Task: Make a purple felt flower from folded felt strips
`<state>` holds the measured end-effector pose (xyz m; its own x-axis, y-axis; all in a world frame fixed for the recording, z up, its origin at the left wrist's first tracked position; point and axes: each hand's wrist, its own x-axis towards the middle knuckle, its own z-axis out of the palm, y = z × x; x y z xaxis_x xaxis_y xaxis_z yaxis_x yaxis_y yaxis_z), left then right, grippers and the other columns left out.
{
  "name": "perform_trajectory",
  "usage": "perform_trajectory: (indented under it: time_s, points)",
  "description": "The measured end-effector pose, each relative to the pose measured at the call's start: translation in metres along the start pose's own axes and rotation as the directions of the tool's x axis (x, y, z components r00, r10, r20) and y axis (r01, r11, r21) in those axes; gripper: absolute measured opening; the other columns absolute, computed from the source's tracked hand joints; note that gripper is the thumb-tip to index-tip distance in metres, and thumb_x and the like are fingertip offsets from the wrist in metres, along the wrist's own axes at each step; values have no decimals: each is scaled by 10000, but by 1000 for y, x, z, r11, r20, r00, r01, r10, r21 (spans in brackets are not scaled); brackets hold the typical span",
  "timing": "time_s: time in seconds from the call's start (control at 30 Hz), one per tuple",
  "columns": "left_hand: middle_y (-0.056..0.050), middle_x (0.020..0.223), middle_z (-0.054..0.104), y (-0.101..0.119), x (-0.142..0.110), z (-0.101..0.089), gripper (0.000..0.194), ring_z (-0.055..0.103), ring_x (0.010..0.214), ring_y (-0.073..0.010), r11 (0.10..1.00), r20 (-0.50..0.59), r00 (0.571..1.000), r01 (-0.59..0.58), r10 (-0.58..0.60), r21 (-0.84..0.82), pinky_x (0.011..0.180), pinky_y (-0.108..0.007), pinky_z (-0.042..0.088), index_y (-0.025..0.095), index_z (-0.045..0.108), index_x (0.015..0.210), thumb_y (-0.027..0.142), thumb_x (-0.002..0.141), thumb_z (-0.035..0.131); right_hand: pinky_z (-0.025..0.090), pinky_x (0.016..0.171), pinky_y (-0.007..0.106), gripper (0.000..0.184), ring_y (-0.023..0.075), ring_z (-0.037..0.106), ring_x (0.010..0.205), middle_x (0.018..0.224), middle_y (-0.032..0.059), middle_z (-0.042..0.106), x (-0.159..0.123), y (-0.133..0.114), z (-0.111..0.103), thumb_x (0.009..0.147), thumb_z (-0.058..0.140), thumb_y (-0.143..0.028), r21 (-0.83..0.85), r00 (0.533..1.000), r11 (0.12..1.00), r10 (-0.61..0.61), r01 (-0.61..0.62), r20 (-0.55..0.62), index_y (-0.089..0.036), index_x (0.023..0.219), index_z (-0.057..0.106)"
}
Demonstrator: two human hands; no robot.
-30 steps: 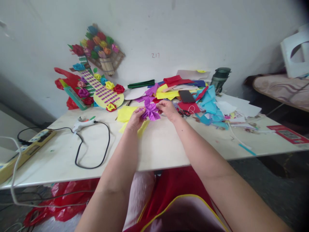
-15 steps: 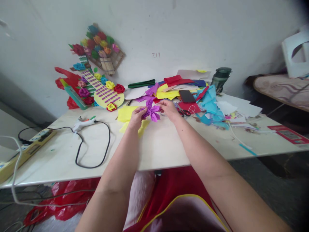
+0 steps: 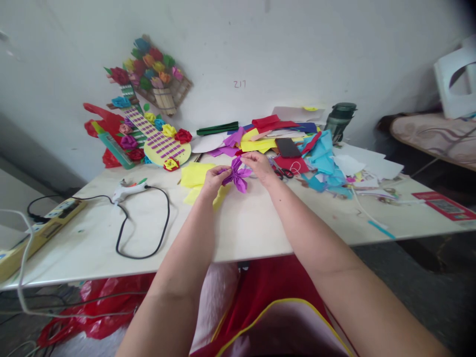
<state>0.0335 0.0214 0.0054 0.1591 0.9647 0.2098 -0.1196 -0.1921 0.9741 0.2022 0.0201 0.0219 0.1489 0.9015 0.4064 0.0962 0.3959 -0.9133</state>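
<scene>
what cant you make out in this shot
All in the head view:
- Base of the purple paper flower: hidden by the left hand's fingers
- Far end of the yellow power strip: cut off by the left edge
- Small print on the red card: too small and blurred
- Label text on the green bottle: too small and blurred

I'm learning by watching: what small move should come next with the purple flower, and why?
Probably the right hand should gently spread the upper petal of the purple flower: its fingertips are there, the left hand holds one side, and the petals look creased.
</scene>
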Motion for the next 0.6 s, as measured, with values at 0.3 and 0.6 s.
perform_trajectory:
  time_s: [0.3,0.6]
  points:
    - [10,570,614,4,-3,3,311,531,507,-106,999,13,999,38,-38,10,512,-236,414,135,678,723,333,502,774,441,756,289,84,143,550,733,737,-5,626,2,2,0,612,600,-265,-69,999,997,-26,27,19,-185,618,577]
    - [-2,607,629,-2,0,3,305,538,561,-116,998,33,999,26,-28,52,583,-254,433,135,694,723,327,497,764,435,720,288,120,139,542,688,691,-3,619,1,4,-1,617,602,-293,-106,999,994,25,-21,37,-174,626,592]
